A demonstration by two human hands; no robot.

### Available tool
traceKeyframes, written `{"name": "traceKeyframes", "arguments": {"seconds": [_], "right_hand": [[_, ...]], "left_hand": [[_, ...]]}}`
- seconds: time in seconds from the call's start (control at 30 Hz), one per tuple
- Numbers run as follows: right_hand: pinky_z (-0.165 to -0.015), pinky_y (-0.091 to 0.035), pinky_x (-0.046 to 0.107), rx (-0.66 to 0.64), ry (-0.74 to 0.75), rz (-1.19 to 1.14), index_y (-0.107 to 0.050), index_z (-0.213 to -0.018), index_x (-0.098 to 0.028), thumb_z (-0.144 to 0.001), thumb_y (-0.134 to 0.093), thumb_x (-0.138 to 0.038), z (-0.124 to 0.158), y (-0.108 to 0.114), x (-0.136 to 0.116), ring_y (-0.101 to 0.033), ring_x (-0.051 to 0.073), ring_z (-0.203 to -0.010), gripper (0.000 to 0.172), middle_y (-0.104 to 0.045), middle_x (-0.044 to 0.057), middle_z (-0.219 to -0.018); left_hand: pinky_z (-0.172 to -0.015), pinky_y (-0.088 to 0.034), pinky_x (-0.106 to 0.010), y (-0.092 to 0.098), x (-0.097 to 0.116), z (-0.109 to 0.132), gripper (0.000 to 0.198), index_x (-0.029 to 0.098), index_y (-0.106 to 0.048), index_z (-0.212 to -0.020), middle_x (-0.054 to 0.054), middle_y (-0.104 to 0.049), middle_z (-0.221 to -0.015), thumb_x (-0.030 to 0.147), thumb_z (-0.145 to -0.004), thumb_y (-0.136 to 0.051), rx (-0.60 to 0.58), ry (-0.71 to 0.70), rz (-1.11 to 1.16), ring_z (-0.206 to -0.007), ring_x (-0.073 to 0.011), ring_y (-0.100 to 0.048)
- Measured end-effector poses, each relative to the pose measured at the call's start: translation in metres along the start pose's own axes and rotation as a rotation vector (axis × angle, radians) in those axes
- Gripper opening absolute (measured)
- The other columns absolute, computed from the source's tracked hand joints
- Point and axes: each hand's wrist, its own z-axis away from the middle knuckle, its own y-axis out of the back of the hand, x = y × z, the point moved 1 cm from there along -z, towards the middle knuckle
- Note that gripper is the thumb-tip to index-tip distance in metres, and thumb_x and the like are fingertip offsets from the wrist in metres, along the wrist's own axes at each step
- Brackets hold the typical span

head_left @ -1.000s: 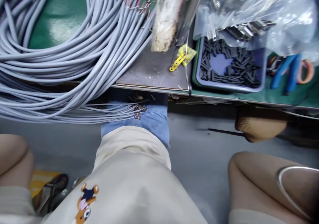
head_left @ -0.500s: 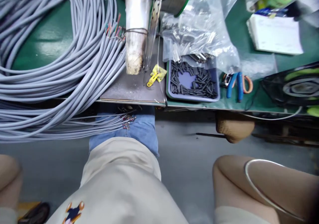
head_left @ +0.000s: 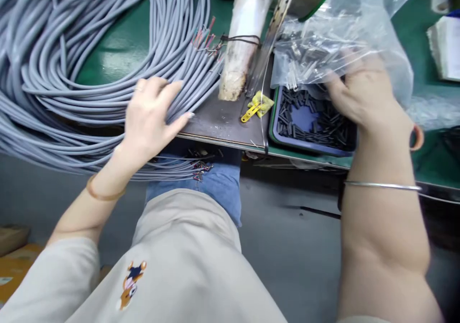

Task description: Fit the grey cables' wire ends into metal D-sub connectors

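So my left fingers [head_left: 170,93] are spread open over the cables [head_left: 97,100] draped off the tabletop [head_left: 118,50], my right fingers [head_left: 337,87] are at the bag [head_left: 309,59] overlapping the bin [head_left: 302,118], can't tell if gripping, and one careless tug could spill black bits [head_left: 332,126].

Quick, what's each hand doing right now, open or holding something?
Left hand: open, over the cables.
Right hand: at the bag; fingertips obscured, grip can't be told.
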Motion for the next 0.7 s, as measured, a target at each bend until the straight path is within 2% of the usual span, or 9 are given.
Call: {"name": "traceKeyframes", "arguments": {"seconds": [0.1,0.17,0.23,0.3,0.4,0.5,0.57,0.63,0.7], "right_hand": [[-0.093,-0.048,0.037,-0.281,0.131,-0.099,-0.062,-0.043,-0.012,-0.096,-0.040,-0.065,0.004,0.001,-0.012,-0.058,0.020,-0.140,0.077,-0.056,0.024,-0.146],[-0.095,-0.049,0.036,-0.345,0.062,-0.112,-0.080,-0.082,-0.007,-0.096,-0.047,-0.065,0.017,0.018,-0.026,-0.058,0.024,-0.140,0.068,-0.059,0.024,-0.145],[-0.097,-0.051,0.039,-0.386,0.012,-0.110,-0.071,-0.126,-0.003,-0.092,-0.062,-0.062,0.036,0.040,-0.042,-0.059,0.029,-0.140,0.069,-0.062,0.030,-0.140],[-0.110,-0.048,0.046,-0.269,0.068,-0.158,-0.057,-0.146,-0.007,-0.093,-0.066,-0.060,0.060,0.066,-0.059,-0.053,0.033,-0.146,0.075,-0.056,0.032,-0.148],[-0.120,-0.046,0.047,-0.115,0.307,-0.416,-0.066,-0.136,-0.016,-0.097,-0.059,-0.060,0.096,0.097,-0.082,-0.057,0.030,-0.143,0.059,-0.065,0.023,-0.143],[-0.125,-0.041,0.057,-0.228,0.597,-0.568,-0.070,-0.120,-0.021,-0.100,-0.060,-0.050,0.126,0.109,-0.098,-0.054,0.032,-0.146,0.037,-0.065,0.016,-0.144],[-0.124,-0.041,0.062,-0.226,0.643,-0.556,-0.071,-0.112,-0.022,-0.100,-0.064,-0.040,0.136,0.110,-0.105,-0.054,0.034,-0.146,0.023,-0.066,0.014,-0.144],[-0.123,-0.041,0.061,-0.170,0.621,-0.583,-0.071,-0.104,-0.023,-0.098,-0.067,-0.024,0.140,0.110,-0.108,-0.064,0.032,-0.136,0.008,-0.074,0.009,-0.131],[-0.124,-0.042,0.060,-0.107,0.555,-0.675,-0.073,-0.102,-0.024,-0.095,-0.068,-0.013,0.139,0.112,-0.109,-0.075,0.026,-0.116,0.015,-0.080,0.004,-0.111]], "left_hand": [[-0.111,-0.041,-0.059,-0.016,0.011,-0.009,0.050,0.017,-0.063,-0.134,-0.016,-0.062,-0.127,0.030,-0.087,-0.075,-0.139,0.051,0.040,-0.127,-0.0418,-0.053],[-0.107,-0.042,-0.060,-0.015,0.016,-0.009,0.041,0.018,-0.064,-0.131,-0.016,-0.061,-0.124,0.023,-0.090,-0.065,-0.155,0.043,0.056,-0.127,-0.0428,-0.054],[-0.103,-0.045,-0.059,-0.009,0.019,-0.003,0.039,0.017,-0.066,-0.129,-0.016,-0.062,-0.121,0.020,-0.091,-0.061,-0.153,0.027,0.041,-0.121,-0.0408,-0.057],[-0.098,-0.049,-0.055,-0.002,0.019,0.006,0.038,0.014,-0.068,-0.128,-0.018,-0.063,-0.119,0.020,-0.093,-0.058,-0.143,0.004,0.001,-0.114,-0.0379,-0.060],[-0.094,-0.052,-0.050,0.001,0.017,0.018,0.035,0.011,-0.071,-0.124,-0.018,-0.066,-0.118,0.024,-0.095,-0.055,-0.075,-0.020,-0.045,-0.106,-0.0333,-0.064],[-0.097,-0.052,-0.049,-0.004,0.012,0.026,0.035,0.013,-0.069,-0.123,-0.016,-0.068,-0.120,0.025,-0.092,-0.057,0.096,0.067,-0.022,-0.108,-0.0313,-0.065],[-0.098,-0.052,-0.047,-0.010,0.010,0.031,0.038,0.015,-0.066,-0.125,-0.015,-0.067,-0.122,0.025,-0.089,-0.059,0.271,0.151,0.006,-0.113,-0.0313,-0.064],[-0.096,-0.051,-0.047,-0.013,0.011,0.035,0.041,0.015,-0.062,-0.127,-0.015,-0.066,-0.119,0.025,-0.087,-0.061,0.455,0.197,0.004,-0.112,-0.0305,-0.063],[-0.092,-0.051,-0.046,-0.016,0.015,0.038,0.044,0.014,-0.060,-0.131,-0.014,-0.069,-0.109,0.025,-0.088,-0.061,0.552,0.201,-0.043,-0.101,-0.0280,-0.064]]}}
